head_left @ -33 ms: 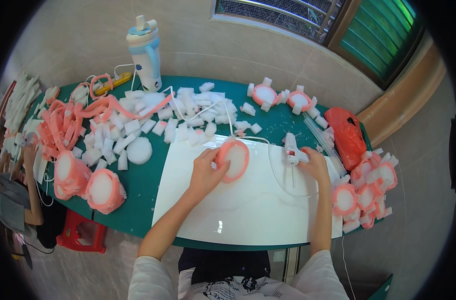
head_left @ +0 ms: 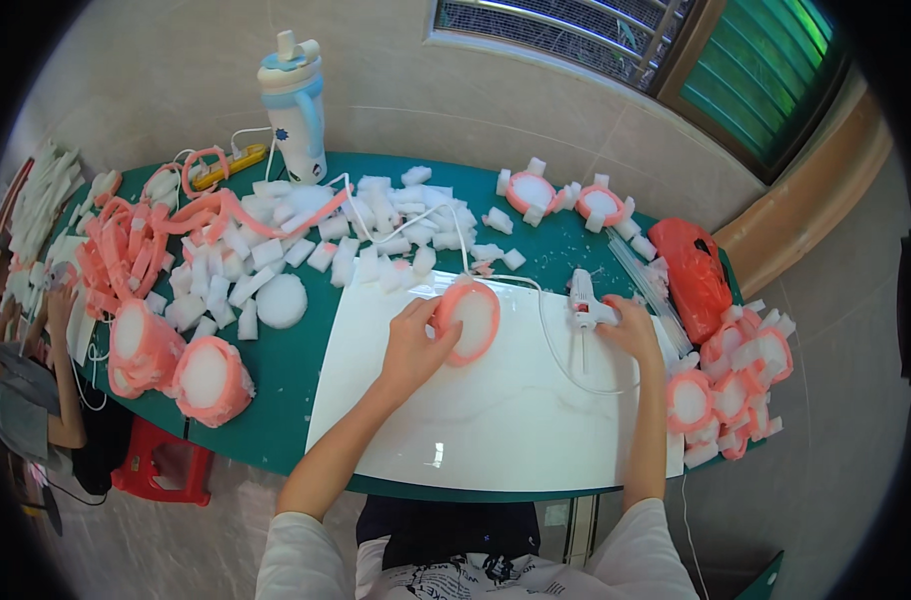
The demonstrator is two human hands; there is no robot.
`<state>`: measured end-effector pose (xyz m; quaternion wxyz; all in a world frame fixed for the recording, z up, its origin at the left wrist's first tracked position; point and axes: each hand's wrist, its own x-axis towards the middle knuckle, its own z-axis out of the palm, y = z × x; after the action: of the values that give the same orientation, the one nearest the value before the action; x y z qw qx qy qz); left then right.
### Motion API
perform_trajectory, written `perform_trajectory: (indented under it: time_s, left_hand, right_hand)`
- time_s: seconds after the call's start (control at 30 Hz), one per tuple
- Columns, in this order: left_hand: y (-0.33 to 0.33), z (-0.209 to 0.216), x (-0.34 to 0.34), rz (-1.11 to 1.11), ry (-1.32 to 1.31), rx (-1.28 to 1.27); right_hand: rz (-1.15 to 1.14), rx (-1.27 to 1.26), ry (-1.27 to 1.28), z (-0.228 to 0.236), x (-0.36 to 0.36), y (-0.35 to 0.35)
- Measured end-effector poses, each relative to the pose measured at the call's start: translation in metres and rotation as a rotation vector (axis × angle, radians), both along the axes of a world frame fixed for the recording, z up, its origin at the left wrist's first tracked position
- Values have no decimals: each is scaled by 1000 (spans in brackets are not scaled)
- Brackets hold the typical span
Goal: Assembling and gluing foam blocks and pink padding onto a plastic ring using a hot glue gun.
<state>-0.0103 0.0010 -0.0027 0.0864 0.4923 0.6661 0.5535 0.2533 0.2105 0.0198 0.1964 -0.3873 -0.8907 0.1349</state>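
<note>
My left hand [head_left: 418, 340] is closed on the near-left edge of a round white foam disc with a pink foam rim [head_left: 474, 328], thumb over its face. The disc is held over a glossy white board [head_left: 456, 420]. To the right, my right hand [head_left: 631, 330] grips the handle of a white hot glue gun [head_left: 582, 292], its thin metal nozzle pointing toward me above the board. A white cord [head_left: 554, 350] curves across the board beside the gun. The palm side of both hands is hidden.
White foam blocks [head_left: 376, 215] and pink foam strips [head_left: 126, 245] cover the green table's far left. Finished-looking pink-rimmed pieces [head_left: 208, 378] stand left; several more [head_left: 733, 395] are piled right, near a red plastic bag [head_left: 691, 270]. A tall bottle [head_left: 298, 125] stands behind. Another person's arm [head_left: 64, 370] shows far left.
</note>
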Motion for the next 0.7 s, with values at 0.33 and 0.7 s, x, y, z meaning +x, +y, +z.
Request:
perform_trajectory:
  time_s: [0.33,0.7]
  left_hand:
    - [-1,-3,-10,43,-27,-80]
    - [-3,-2,-14,83,-44,-143]
  right_hand:
    - [241,350,-11,82,-90,-10]
    - [700,360,-462,28,-266,-1]
